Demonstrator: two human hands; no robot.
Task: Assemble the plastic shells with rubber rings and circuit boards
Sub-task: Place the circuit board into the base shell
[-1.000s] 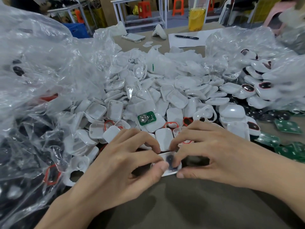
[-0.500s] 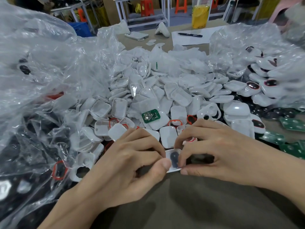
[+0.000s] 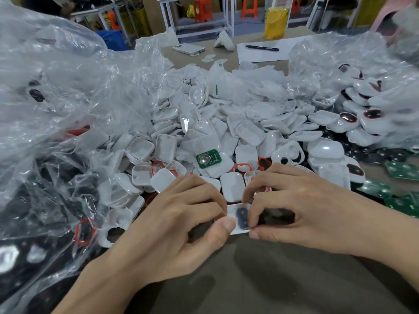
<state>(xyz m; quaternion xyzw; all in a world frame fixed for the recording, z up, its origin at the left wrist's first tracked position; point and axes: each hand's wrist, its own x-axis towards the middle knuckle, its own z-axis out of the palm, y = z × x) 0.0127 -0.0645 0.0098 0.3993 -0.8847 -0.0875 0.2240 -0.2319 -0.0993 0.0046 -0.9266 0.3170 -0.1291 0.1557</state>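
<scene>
A single white plastic shell with a dark oval patch in its middle is held between the two hands, low over the brown table and just in front of the near edge of the heap of loose shells. The left hand is curled round the shell's left side: its thumb tip is pressed against the lower left edge, and its index finger is bent over the upper left corner. The right hand is clamped on the opposite side, with the thumb set under the lower right corner and the bent index finger laid on the shell's face beside the dark patch. The hands are brought close together, so that only the narrow middle of the shell is left showing between the fingertips; whether anything is pinched under the fingers besides the shell cannot be told. Just beyond the hands, a green circuit board with a round metal cell is seen lying on top of the heap, and a red rubber ring is seen among the shells near the right hand's knuckles. More green boards are spread at the right edge of the table. The heap is flanked by a clear plastic bag on the left and a second bag of shells on the right.
</scene>
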